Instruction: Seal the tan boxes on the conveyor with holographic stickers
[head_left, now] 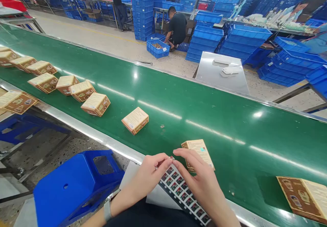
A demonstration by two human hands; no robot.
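My left hand [150, 172] is closed in a pinch, thumb and forefinger together on a small dark sticker [172, 158]. My right hand [198, 172] reaches in from the other side, its thumb tip beside the sticker and its forefinger stretched out above, with a gap between them. Below both hands lies a white sticker sheet [184, 196] with rows of small dark red and green labels, partly covered by my right hand. Just beyond my right fingers, a cream and brown box [201, 147] rests on the green conveyor belt [163, 94]; a small turquoise mark shows on its top.
Another box [135, 119] lies left of my hands, with several more farther left. One box [304, 198] stands at the right. A blue stool [66, 182] is at lower left. Across the belt, a person [176, 27] crouches by a blue crate [158, 51].
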